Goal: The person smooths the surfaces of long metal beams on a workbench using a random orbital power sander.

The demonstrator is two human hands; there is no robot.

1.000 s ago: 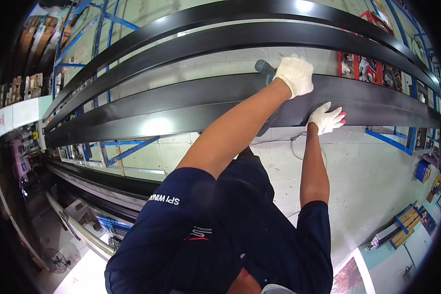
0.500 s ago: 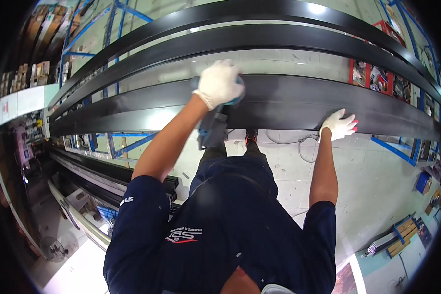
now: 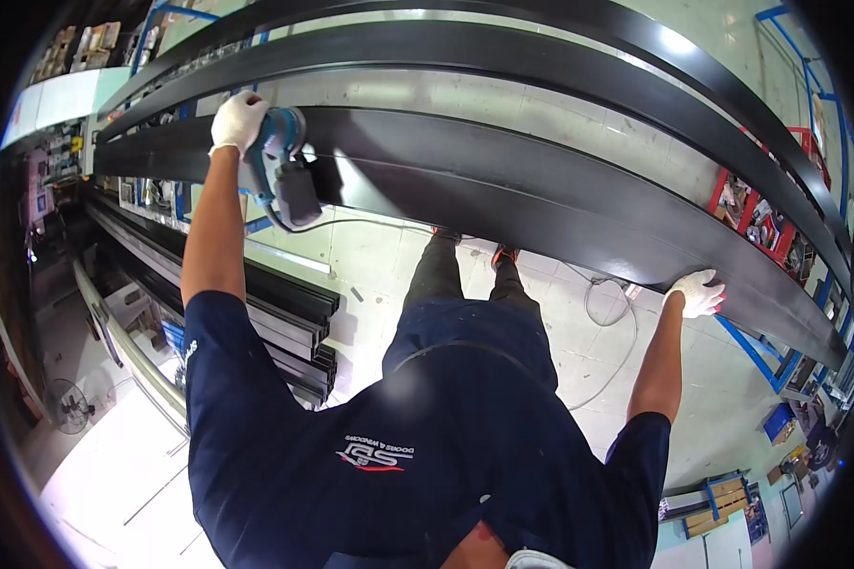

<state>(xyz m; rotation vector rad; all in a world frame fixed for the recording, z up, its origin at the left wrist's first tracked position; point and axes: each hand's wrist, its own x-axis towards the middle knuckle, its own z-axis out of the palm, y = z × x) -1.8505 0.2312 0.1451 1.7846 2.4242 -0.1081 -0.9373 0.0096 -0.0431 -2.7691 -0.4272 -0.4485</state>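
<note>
My left hand, in a white knit glove, is closed around the top of a teal orbital sander. A dark dust box hangs off the sander's near side. The sander sits on the left part of a long, flat black profile, which runs across in front of my body. My right hand, gloved in white with reddish fingertips, lies open with fingers spread on the near edge of the same profile, well to the right. The sander's underside is hidden.
Two more black profiles lie beyond, parallel. Blue racks show beneath. A power cord trails to the floor. Red bins stand at right; stacked black profiles lie at lower left, near a fan.
My left hand has carried the sander leftward along the profile. My right hand has shifted right along its near edge, and the view has turned somewhat.
</note>
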